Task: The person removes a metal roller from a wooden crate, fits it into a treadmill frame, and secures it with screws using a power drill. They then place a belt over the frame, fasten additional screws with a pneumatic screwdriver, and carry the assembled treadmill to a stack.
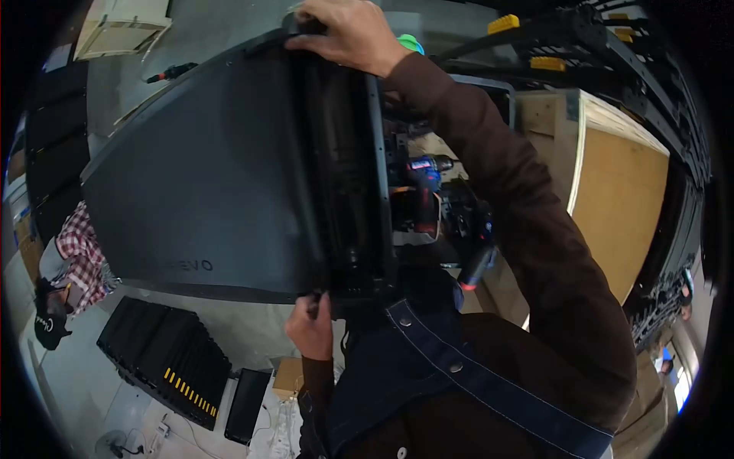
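A large, dark, slightly bowed panel (199, 168) with lettering ending in "EVO" fills the left and middle of the view. Along its right side runs a dark recess, bordered by a black frame strip (379, 153) with small holes. My right hand (348, 34) reaches across to the panel's far top corner, its fingers bent over the edge and thumb beneath. At the near lower corner, my left hand (310, 329) is closed on the panel's edge, some of its fingers hidden. Right of the strip lie a blue cordless drill (430, 165) and other dark tools.
A wooden crate (623, 199) stands to the right, below black racks with yellow blocks (547, 64). Stacked black cases (164, 356) sit at lower left. Another person in a checked shirt (80, 249) is at the left. A red-tipped tool (170, 73) lies beyond the panel.
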Demonstrator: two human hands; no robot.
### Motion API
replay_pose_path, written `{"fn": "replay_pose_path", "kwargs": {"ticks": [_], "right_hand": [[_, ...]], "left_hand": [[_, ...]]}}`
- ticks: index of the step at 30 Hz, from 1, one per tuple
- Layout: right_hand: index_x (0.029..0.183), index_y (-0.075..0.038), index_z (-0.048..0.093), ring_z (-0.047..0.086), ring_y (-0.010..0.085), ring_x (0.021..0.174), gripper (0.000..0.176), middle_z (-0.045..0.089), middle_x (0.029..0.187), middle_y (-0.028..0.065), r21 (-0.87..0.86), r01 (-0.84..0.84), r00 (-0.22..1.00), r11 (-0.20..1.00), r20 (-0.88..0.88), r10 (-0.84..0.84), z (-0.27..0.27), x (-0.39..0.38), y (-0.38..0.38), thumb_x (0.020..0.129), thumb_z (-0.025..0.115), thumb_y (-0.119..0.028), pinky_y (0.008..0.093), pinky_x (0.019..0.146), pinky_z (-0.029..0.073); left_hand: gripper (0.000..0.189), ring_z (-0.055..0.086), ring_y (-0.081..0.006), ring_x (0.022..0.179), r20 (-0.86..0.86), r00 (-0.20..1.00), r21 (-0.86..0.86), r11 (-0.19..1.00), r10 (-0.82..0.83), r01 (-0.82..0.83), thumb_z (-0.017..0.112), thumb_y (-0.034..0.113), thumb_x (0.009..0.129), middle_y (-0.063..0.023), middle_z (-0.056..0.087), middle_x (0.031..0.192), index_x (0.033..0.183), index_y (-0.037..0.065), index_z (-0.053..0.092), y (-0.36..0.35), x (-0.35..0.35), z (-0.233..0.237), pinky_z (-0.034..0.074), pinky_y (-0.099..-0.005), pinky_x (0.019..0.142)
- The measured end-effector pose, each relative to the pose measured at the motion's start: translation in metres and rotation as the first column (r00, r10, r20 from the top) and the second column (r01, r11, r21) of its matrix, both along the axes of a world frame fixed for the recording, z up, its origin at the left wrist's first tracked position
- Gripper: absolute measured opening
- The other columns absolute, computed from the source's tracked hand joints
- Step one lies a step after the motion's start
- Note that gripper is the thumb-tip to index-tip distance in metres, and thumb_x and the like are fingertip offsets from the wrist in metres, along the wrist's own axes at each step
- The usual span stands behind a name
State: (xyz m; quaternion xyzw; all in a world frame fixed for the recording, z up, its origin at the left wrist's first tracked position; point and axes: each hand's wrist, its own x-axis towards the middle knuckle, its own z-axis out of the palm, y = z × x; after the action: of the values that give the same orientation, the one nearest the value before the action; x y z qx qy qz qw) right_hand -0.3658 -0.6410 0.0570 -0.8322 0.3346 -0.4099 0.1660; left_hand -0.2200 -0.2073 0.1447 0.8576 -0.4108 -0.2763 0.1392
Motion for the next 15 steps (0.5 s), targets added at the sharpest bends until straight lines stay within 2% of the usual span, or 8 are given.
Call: {"fn": "replay_pose_path", "kwargs": {"ticks": [1,2,5,7,9,10,12,15], "right_hand": [[0.098,-0.011,0.064,0.066,0.0376,0.082,0.031,0.066,0.098,0.0091,-0.017,0.010,1.000,1.000,0.023,-0.010,0.004,-0.007,0.011,0.081,0.080,-0.031,0.0477,0.069,0.052],[0.099,-0.010,0.064,0.065,0.0379,0.080,0.030,0.066,0.097,0.0106,-0.048,0.126,0.960,0.991,0.258,-0.109,0.010,-0.012,0.034,0.082,0.080,-0.029,0.0468,0.069,0.052],[0.103,-0.005,0.063,0.062,0.0221,0.071,0.021,0.064,0.087,0.0080,0.249,0.271,0.806,0.930,0.469,-0.361,-0.016,-0.035,0.090,0.088,0.075,-0.014,0.0349,0.066,0.051],[0.107,-0.001,0.061,0.053,0.0032,0.075,0.013,0.059,0.086,-0.0023,0.631,0.162,0.757,0.759,0.414,-0.506,-0.031,-0.057,0.173,0.097,0.066,-0.007,0.0214,0.064,0.045],[0.105,-0.001,0.061,0.059,0.0090,0.070,0.012,0.061,0.074,0.0059,0.847,-0.035,0.778,0.531,0.356,-0.517,-0.056,-0.069,0.257,0.095,0.065,-0.007,0.0271,0.062,0.047],[0.105,0.000,0.060,0.070,0.0231,0.076,0.014,0.067,0.078,0.0169,0.902,0.080,0.924,0.424,0.092,-0.372,-0.070,-0.072,0.297,0.095,0.062,-0.010,0.0384,0.066,0.052],[0.102,0.000,0.060,0.070,0.0414,0.088,0.016,0.069,0.089,0.0262,0.856,0.230,0.968,0.463,-0.248,-0.021,-0.102,-0.067,0.354,0.093,0.061,-0.014,0.0527,0.074,0.052],[0.100,0.000,0.060,0.064,0.0494,0.096,0.019,0.068,0.096,0.0289,0.874,0.341,0.926,0.347,-0.375,0.034,-0.204,-0.062,0.405,0.091,0.061,-0.017,0.0607,0.081,0.048]], "left_hand": [[0.019,0.069,-0.0314,0.067,-0.020,1.000,0.003,1.000,-0.012,0.012,0.078,0.016,0.086,-0.0166,0.071,0.077,0.089,0.000,0.069,0.000,0.000,-0.006,0.053,-0.0381,0.063],[0.019,0.069,-0.0317,0.065,0.009,0.997,0.039,0.997,-0.072,0.072,0.078,0.015,0.085,-0.0159,0.070,0.074,0.088,0.000,0.068,-0.004,0.003,-0.004,0.052,-0.0387,0.061],[0.019,0.068,-0.0330,0.063,0.029,0.989,0.058,0.988,-0.146,0.144,0.078,0.015,0.083,-0.0152,0.069,0.070,0.085,0.000,0.067,-0.008,0.009,-0.006,0.052,-0.0400,0.059],[0.019,0.068,-0.0341,0.063,0.026,0.988,0.049,0.987,-0.155,0.154,0.078,0.015,0.082,-0.0153,0.068,0.069,0.083,0.000,0.067,-0.008,0.007,-0.008,0.051,-0.0406,0.059],[0.021,0.067,-0.0365,0.064,0.074,0.983,0.090,0.982,-0.171,0.164,0.078,0.016,0.082,-0.0152,0.067,0.067,0.081,0.000,0.065,-0.010,0.005,-0.009,0.051,-0.0426,0.059],[0.021,0.067,-0.0365,0.064,0.084,0.983,0.084,0.984,-0.164,0.157,0.078,0.016,0.082,-0.0152,0.067,0.067,0.081,0.000,0.065,-0.008,0.006,-0.012,0.051,-0.0426,0.059],[0.022,0.066,-0.0395,0.066,0.151,0.962,0.020,0.974,-0.227,0.226,0.077,0.018,0.083,-0.0168,0.067,0.069,0.079,0.001,0.063,-0.002,0.006,-0.016,0.051,-0.0456,0.059],[0.022,0.066,-0.0411,0.070,0.117,0.965,-0.009,0.971,-0.235,0.238,0.075,0.018,0.084,-0.0184,0.067,0.073,0.081,0.000,0.062,0.001,0.007,-0.017,0.052,-0.0486,0.062]]}}
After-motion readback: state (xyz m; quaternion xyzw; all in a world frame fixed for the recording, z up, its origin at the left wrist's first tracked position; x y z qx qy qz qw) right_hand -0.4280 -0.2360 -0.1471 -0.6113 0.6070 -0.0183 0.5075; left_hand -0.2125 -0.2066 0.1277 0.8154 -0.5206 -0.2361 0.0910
